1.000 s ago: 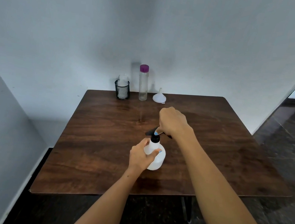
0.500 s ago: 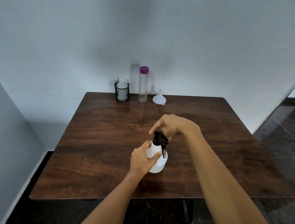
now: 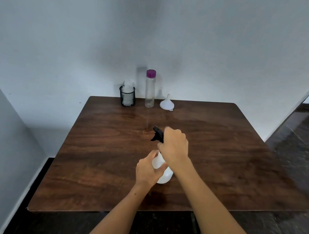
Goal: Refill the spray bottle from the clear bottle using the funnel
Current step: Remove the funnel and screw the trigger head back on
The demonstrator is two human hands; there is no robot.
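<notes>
The white spray bottle (image 3: 163,172) stood upright near the middle of the dark wooden table (image 3: 221,163), a little toward the near edge. The left hand (image 3: 148,171) gripped its body from the left side, the fingers curled round the shoulder of the bottle and the thumb laid across the front, so that the white plastic showed between them. The right hand (image 3: 174,146) was closed over the black spray head (image 3: 157,134) from the right and above, the fingers bent tightly round it; only the nozzle and the trigger stuck out to the left of the knuckles. Whether the head was seated on the neck or already loose could not be told, because the right hand covered the joint. At the far edge of the table, against the wall, the clear bottle (image 3: 150,89) with a purple cap stood upright and untouched. Just beside it on the right lay the white funnel (image 3: 167,104), wide mouth down and spout pointing up. To the left of the clear bottle stood a black mesh cup (image 3: 126,98) holding something white, well apart from both hands.
</notes>
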